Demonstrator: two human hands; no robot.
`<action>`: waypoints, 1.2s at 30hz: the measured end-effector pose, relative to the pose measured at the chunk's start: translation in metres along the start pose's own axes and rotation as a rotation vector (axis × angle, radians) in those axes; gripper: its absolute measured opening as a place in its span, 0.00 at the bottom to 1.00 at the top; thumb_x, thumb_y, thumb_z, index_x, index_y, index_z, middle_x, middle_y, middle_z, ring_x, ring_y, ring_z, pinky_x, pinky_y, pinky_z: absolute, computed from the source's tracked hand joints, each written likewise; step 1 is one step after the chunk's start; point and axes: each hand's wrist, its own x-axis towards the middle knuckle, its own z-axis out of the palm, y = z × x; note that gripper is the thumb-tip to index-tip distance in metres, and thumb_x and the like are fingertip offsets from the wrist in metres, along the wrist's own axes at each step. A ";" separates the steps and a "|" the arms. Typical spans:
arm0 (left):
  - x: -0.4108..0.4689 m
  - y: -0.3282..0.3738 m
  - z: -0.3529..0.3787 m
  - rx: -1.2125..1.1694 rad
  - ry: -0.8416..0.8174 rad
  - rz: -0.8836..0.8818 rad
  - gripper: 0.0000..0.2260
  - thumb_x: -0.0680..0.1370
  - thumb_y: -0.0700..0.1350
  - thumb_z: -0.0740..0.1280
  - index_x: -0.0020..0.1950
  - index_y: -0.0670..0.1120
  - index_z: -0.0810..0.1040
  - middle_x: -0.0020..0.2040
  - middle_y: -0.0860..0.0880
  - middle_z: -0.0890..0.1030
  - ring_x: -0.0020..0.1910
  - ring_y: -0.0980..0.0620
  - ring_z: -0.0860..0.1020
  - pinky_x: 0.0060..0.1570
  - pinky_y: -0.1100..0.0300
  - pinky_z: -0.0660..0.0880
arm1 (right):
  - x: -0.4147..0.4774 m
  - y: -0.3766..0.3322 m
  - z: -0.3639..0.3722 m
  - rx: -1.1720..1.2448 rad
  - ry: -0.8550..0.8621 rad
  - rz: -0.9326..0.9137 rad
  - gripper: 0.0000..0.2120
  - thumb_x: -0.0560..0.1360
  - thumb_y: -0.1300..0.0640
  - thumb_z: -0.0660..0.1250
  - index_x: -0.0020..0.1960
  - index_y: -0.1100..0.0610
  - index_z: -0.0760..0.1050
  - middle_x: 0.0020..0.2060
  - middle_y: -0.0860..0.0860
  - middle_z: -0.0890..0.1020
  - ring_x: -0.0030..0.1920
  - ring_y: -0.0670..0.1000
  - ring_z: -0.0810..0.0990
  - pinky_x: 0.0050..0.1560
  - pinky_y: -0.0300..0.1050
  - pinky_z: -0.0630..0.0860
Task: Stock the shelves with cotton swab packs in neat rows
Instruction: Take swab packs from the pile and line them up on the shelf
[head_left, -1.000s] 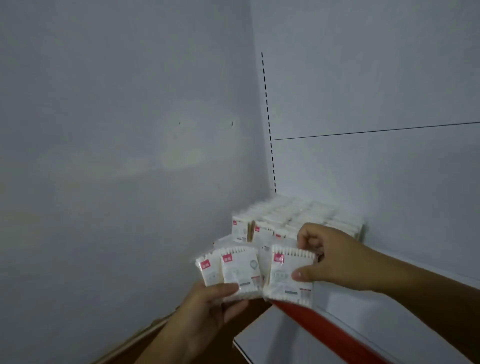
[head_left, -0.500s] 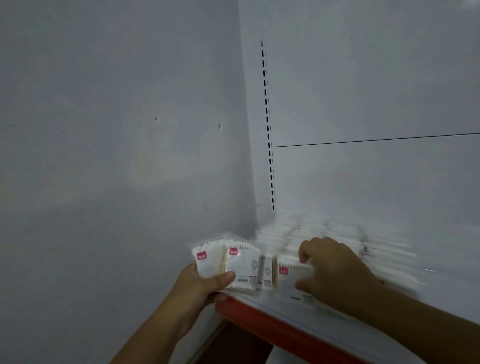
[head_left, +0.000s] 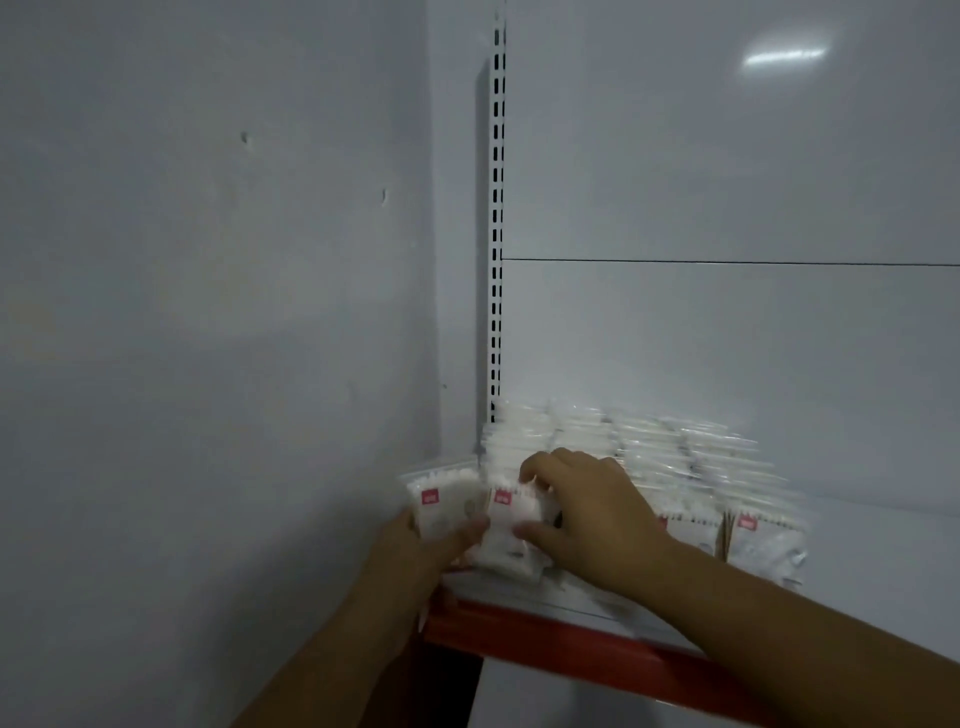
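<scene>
Pack label blurred, unreadable

White, red-labelled cotton swab packs stand upright in tight rows on the shelf. A front pack stands before the leftmost row. An end pack is just left of it.

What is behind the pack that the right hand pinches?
Rows of upright packs reach back toward the back panel. The right hand covers the nearest of them, so whether they touch the pinched pack cannot be seen.
</scene>
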 end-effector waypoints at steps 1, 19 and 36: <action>0.002 0.004 -0.006 -0.074 0.071 -0.015 0.17 0.67 0.50 0.74 0.49 0.41 0.81 0.38 0.43 0.85 0.30 0.49 0.83 0.18 0.66 0.69 | 0.001 0.002 0.002 0.006 0.020 0.006 0.22 0.71 0.41 0.69 0.61 0.46 0.70 0.56 0.44 0.75 0.56 0.47 0.71 0.56 0.44 0.62; -0.010 0.037 0.049 -0.014 -0.400 0.077 0.11 0.77 0.37 0.64 0.59 0.44 0.76 0.48 0.41 0.85 0.43 0.39 0.84 0.31 0.55 0.81 | -0.013 0.012 -0.058 0.453 0.116 0.006 0.22 0.71 0.41 0.70 0.62 0.39 0.68 0.54 0.35 0.76 0.53 0.36 0.74 0.51 0.30 0.71; 0.007 -0.036 0.099 1.469 -0.053 0.837 0.27 0.71 0.64 0.60 0.63 0.49 0.78 0.65 0.47 0.78 0.67 0.45 0.74 0.69 0.40 0.51 | -0.089 0.100 0.007 0.052 0.290 0.207 0.19 0.70 0.44 0.68 0.56 0.53 0.79 0.56 0.48 0.80 0.58 0.49 0.76 0.60 0.46 0.65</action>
